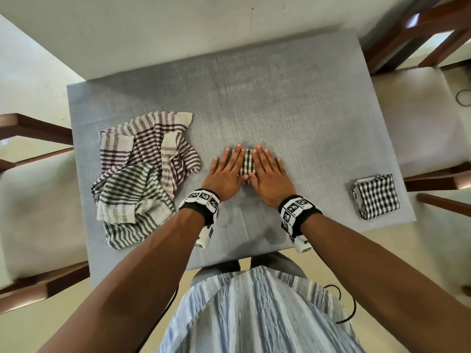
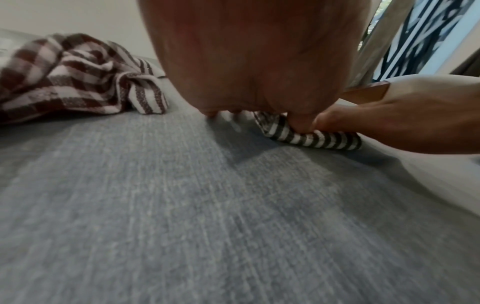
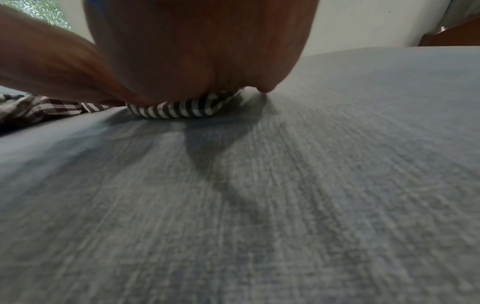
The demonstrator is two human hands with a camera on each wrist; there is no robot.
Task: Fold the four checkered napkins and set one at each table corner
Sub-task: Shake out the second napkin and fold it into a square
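Note:
A small folded checkered napkin [image 1: 247,163] lies in the middle of the grey table [image 1: 280,98]. My left hand [image 1: 226,171] and my right hand [image 1: 269,174] lie flat on it side by side, fingers straight, pressing it down. Only a strip of it shows between them. Its striped edge [image 2: 311,138] shows under the left palm and its edge [image 3: 176,110] under the right palm in the wrist views. Another folded black-and-white napkin [image 1: 376,196] sits at the near right corner. Two unfolded napkins lie crumpled on the left: a maroon-striped one [image 1: 153,141] and a dark-striped one [image 1: 127,205].
Wooden chairs with cream seats stand at the left [image 1: 33,212] and right [image 1: 428,118] sides of the table. A black cable [image 1: 349,309] hangs by my body at the near edge. The far half of the table shows bare grey cloth.

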